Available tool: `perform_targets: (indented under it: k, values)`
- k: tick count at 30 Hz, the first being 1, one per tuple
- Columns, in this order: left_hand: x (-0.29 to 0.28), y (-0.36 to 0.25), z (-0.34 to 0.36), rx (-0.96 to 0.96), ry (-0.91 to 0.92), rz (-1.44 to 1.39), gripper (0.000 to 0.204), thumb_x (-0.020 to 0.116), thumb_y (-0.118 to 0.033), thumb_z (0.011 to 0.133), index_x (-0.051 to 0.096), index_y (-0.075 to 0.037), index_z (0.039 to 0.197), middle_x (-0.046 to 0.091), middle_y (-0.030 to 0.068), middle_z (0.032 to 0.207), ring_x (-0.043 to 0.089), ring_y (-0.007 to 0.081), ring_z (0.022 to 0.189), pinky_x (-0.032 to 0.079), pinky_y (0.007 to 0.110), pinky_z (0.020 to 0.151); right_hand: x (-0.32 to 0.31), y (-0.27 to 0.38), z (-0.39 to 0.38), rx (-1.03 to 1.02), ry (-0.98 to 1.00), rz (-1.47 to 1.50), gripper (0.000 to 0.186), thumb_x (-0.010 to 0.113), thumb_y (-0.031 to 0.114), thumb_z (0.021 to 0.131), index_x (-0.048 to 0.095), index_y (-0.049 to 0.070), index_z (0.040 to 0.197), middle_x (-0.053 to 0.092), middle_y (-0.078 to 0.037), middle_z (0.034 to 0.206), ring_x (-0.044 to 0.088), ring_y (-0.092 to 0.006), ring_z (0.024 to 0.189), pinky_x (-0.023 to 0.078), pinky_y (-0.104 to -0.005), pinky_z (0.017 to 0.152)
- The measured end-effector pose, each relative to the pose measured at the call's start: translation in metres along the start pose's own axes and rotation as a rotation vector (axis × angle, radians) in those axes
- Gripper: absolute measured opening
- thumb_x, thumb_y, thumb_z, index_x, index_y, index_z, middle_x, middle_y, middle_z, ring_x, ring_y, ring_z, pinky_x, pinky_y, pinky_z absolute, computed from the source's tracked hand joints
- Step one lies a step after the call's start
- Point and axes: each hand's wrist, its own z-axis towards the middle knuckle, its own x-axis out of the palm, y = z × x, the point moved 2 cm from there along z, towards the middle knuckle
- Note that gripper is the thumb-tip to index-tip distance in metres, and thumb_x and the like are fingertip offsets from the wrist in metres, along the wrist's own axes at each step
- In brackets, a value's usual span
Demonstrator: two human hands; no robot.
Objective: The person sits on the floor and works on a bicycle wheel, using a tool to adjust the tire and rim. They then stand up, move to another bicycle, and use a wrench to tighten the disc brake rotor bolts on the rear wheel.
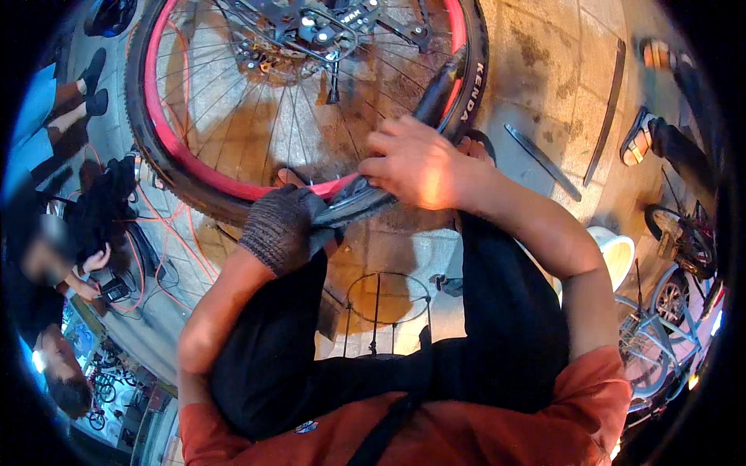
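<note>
- By the fingers of the bare right hand [413, 161], curled and closed from above, a dark grey, glossy, bent rubber tube [359, 200] is gripped near the centre of the frame.
- By the left hand [280, 225], covered in a dark grey knitted glove, the lower left end of the same tube is gripped; the fingers are closed, though their tips are hidden.
- The tube is held along the lower right edge of a bright red wheel rim [214, 180]; above the right hand a dark rubber length is seen slanting up to the right.
- The rim is ringed on its left and right by a black rubber tyre [475, 54], and is crossed inside by thin spokes towards the metal hub and black frame parts at the top.
- Below the hands, a thin dark wire ring [378, 272] is framed by legs in black trousers [505, 311].
- At the right, a short dark curved strip [542, 161] and a longer dark strip [606, 113] are laid on pale paving slabs [536, 70]; lower down, a white round rim-like object [614, 252] is seen.
- At the left, thin orange cables [165, 223] are strewn near a co-worker's hand [97, 259].
</note>
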Motion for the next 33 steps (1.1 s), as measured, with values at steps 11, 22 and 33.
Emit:
perform_targets:
  k: [11,22,33]
  values:
    - [-0.019,0.003,-0.004,-0.020,0.074,0.137,0.022,0.075,-0.020,0.076,0.067,-0.004,0.089,0.067,0.0198,0.088,0.067,0.0417,0.090,0.055,0.052,0.078,0.017,0.015,0.030,0.138,0.549,0.352,0.043,0.063,0.040,0.091,0.073,-0.001,0.094,0.071,-0.026,0.088,0.069,-0.0455,0.092,0.052,-0.0541,0.084]
    - [0.024,0.007,0.008,-0.041,0.040,-0.193,0.025,0.076,-0.026,0.077,0.067,-0.008,0.092,0.069,0.0209,0.089,0.069,0.0419,0.087,0.055,0.052,0.077,0.019,0.011,-0.004,0.025,-0.006,0.346,0.046,0.073,0.016,0.078,0.065,0.002,0.121,0.067,-0.023,0.116,0.064,-0.0401,0.112,0.050,-0.0510,0.096]
    - [-0.015,0.002,0.008,-0.203,0.184,0.064,0.034,0.079,-0.034,0.073,0.070,-0.005,0.089,0.072,0.0200,0.084,0.072,0.0412,0.082,0.057,0.051,0.076,0.008,-0.041,-0.056,-0.011,-0.107,-0.367,0.067,0.074,0.016,0.076,0.053,0.011,0.139,0.058,-0.009,0.124,0.055,-0.0294,0.117,0.042,-0.0403,0.105]
